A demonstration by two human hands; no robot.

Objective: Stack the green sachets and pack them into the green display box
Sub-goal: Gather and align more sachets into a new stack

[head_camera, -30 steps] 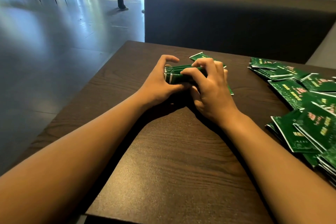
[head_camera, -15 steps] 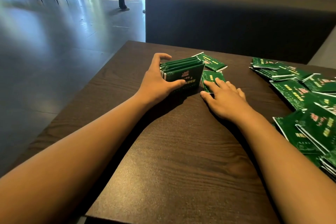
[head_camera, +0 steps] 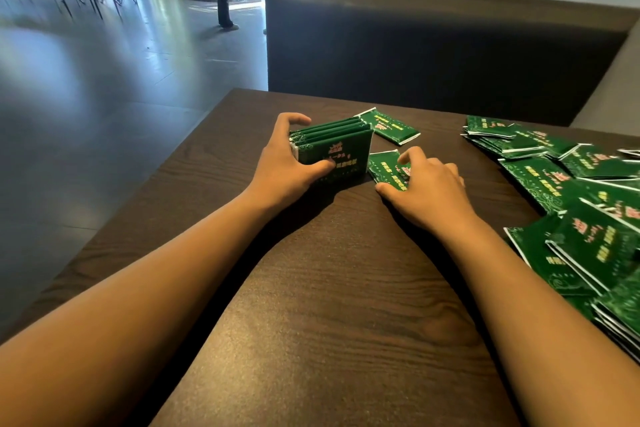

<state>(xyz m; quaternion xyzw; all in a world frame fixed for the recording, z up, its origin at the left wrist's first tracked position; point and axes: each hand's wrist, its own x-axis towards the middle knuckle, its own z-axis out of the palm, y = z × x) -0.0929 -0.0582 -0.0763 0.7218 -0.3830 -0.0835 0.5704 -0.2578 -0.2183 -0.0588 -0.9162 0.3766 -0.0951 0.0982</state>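
- the stack of sachets (head_camera: 332,152) stands on edge on the table (head_camera: 346,322), and it serves as the landmark here; the left hand (head_camera: 287,166) clamps it, thumb across the printed near face and fingers curled over the far side.
- just right of the stack a loose sachet (head_camera: 386,168) lies flat; the right hand (head_camera: 426,187) rests on it with fingers bent, thumb at its near edge. whether it is pinched yet i cannot tell.
- beyond the stack and a little right, a second loose sachet (head_camera: 388,125) lies flat, apart from both hands.
- well right of the stack, a spread pile of sachets (head_camera: 571,198) covers the table's right side.
- no green display box shows in view, so packing looks a long way off.
- the step in hand seems to be adding the near sachet to the stack. to do it well: lift it by one edge, turn it upright with the print facing the same way, and slip it against the near face while the left thumb eases only briefly.
- tap the bottom edges on the table so they sit flush; slack grip could let the upright stack fan out.
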